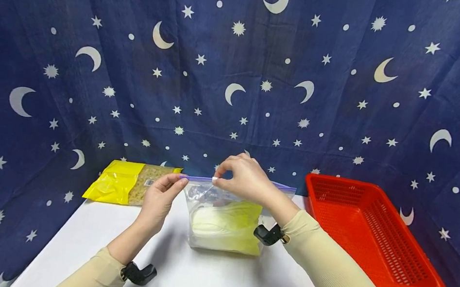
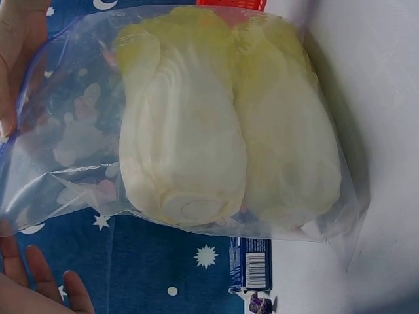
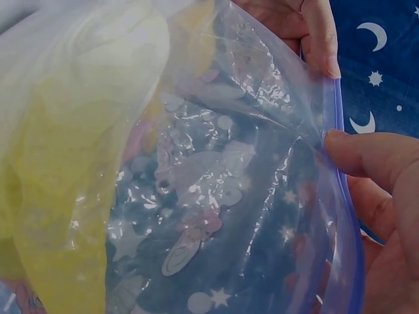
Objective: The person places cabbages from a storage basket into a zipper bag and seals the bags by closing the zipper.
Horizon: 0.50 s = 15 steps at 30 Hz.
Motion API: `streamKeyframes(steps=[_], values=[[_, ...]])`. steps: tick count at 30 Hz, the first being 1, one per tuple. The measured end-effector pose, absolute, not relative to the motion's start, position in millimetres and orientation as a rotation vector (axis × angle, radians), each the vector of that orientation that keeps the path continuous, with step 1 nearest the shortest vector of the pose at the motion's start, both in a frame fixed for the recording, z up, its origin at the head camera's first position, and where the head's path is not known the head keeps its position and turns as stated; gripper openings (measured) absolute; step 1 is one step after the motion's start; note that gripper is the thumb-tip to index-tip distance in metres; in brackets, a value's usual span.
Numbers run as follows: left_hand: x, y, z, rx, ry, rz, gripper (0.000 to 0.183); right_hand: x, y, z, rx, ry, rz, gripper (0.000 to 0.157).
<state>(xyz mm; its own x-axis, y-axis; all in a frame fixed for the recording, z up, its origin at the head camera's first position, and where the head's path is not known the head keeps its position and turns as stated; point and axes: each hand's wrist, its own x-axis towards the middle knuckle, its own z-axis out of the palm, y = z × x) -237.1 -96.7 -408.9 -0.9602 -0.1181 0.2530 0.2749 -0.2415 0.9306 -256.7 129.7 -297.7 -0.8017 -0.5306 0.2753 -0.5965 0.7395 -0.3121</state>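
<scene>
A clear zip bag [image 1: 193, 192] stands on the white table. Inside it lie two Chinese cabbages, one [image 2: 183, 131] beside the other [image 2: 283, 124], pale at the base and yellow-green at the leaves. Along its top edge runs a purple zip strip [image 3: 357, 261]. My left hand [image 1: 159, 198] pinches the strip's left end between thumb and fingers. A little to the right, my right hand [image 1: 245, 177] pinches the strip at a small white piece [image 1: 214, 180]. Below the right thumb, in the right wrist view, the strip's two sides stand apart.
A yellow package [image 1: 116, 181] with a clear window lies at the back left. At the right stands a red plastic basket [image 1: 333, 226]. A blue box [image 2: 255, 265] and a small purple item [image 2: 260, 304] show past the bag. A starry curtain [image 1: 200, 100] hangs behind.
</scene>
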Motion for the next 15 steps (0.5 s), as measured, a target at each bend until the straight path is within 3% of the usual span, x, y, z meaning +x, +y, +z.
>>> streamKeyframes(steps=[15], values=[[-238.8,-92.0,-408.3,-0.179,-1.743,-2.278,0.008,-257.4,132.8,-299.6,0.922,-2.745,0.581,0.005]])
